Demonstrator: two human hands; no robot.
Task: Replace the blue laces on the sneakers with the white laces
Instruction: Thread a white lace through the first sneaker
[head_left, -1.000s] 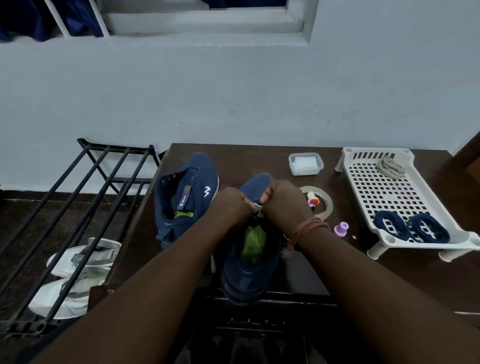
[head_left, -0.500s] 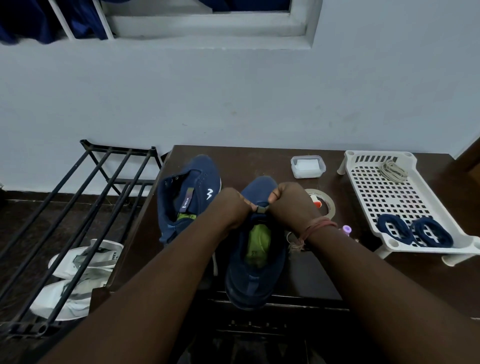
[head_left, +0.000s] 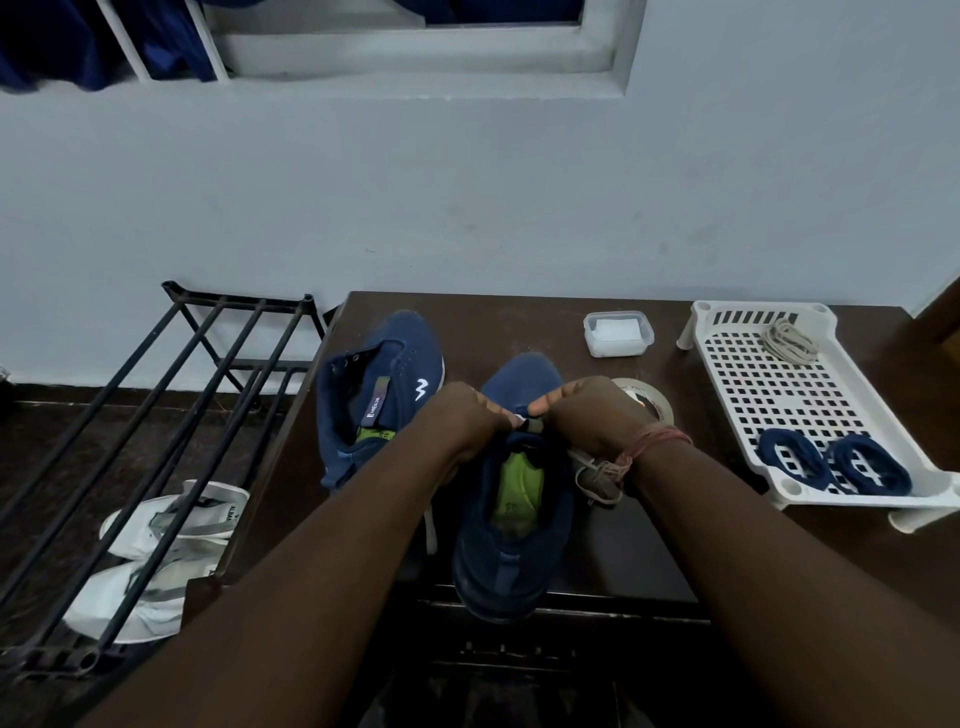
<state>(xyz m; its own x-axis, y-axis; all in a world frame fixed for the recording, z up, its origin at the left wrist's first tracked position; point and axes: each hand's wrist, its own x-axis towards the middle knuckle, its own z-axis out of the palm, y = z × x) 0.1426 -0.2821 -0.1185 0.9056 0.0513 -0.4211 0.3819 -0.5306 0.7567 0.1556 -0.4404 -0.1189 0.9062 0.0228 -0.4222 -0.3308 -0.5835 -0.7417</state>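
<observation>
Two navy sneakers stand on the dark table (head_left: 519, 322). The near sneaker (head_left: 514, 525) points away from me, its green insole showing. My left hand (head_left: 462, 415) and my right hand (head_left: 592, 410) meet over its tongue, each with curled fingers pinching a white lace (head_left: 521, 417) between them. A loose bunch of that lace (head_left: 597, 478) lies under my right wrist. The far sneaker (head_left: 379, 389) sits to the left without laces. Two coiled blue laces (head_left: 831, 462) lie in the white perforated tray (head_left: 769, 384), with another pale lace bundle (head_left: 789, 340) at its far end.
A clear lidded box (head_left: 618, 332) and a tape roll (head_left: 649, 400) sit behind my right hand. A black metal rack (head_left: 156, 415) stands left of the table, with white shoes (head_left: 161, 551) on the floor beneath it. The wall is close behind.
Both hands stay pinched together over the near sneaker's tongue, almost unmoved. The camera has tilted slightly, and the lace bunch under my right wrist shows more.
</observation>
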